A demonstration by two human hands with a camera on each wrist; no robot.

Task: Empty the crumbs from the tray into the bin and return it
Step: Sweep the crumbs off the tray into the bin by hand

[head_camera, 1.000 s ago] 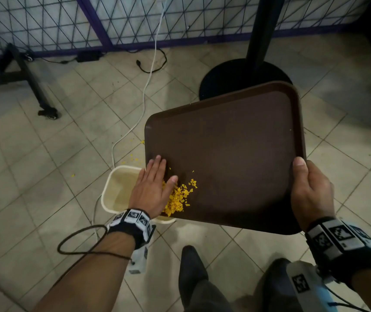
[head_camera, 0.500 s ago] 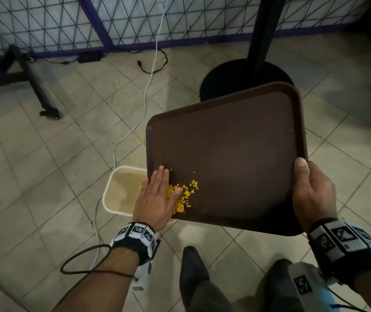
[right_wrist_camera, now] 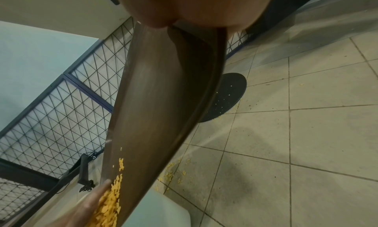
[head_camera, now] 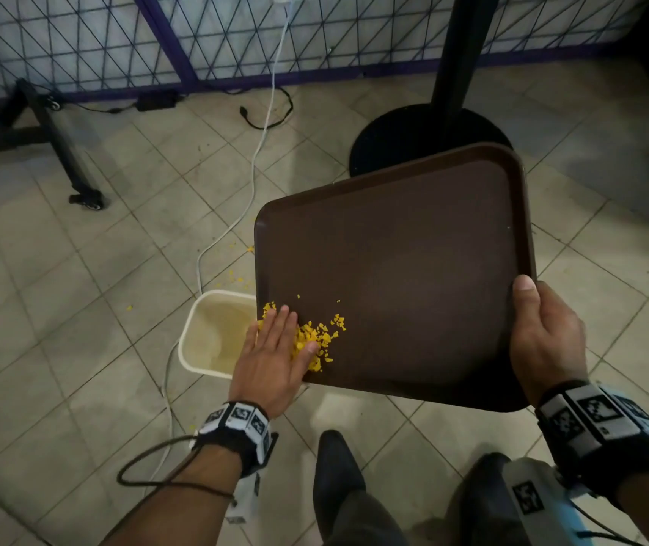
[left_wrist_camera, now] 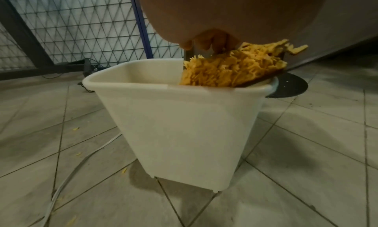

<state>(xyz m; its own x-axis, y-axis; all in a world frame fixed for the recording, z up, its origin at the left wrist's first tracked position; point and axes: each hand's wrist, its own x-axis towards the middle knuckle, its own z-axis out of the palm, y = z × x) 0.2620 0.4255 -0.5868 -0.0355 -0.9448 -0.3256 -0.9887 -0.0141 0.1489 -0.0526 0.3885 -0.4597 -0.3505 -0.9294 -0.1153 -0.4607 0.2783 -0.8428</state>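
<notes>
A brown tray (head_camera: pixel 393 277) hangs tilted over the floor, its lower left corner above a cream bin (head_camera: pixel 206 336). My right hand (head_camera: pixel 543 333) grips the tray's right edge, thumb on top. My left hand (head_camera: pixel 275 348) lies flat on the tray's lower left corner, straight fingers on a pile of yellow crumbs (head_camera: pixel 315 336). In the left wrist view the crumbs (left_wrist_camera: pixel 235 67) heap at the tray's edge just over the bin (left_wrist_camera: pixel 184 125) rim. The right wrist view looks down the tray (right_wrist_camera: pixel 163 101) to the crumbs (right_wrist_camera: pixel 110 204) beside my left hand.
Spilled crumbs (head_camera: pixel 240 277) lie on the tiled floor behind the bin. A white cable (head_camera: pixel 232 230) runs past the bin. A black pole with a round base (head_camera: pixel 405 139) stands behind the tray, a black stand leg (head_camera: pixel 66 151) at the left, a mesh fence (head_camera: pixel 118 37) beyond.
My left hand has slid back toward me along the tray's left corner, dragging the crumbs toward the edge over the bin. The right hand keeps its hold.
</notes>
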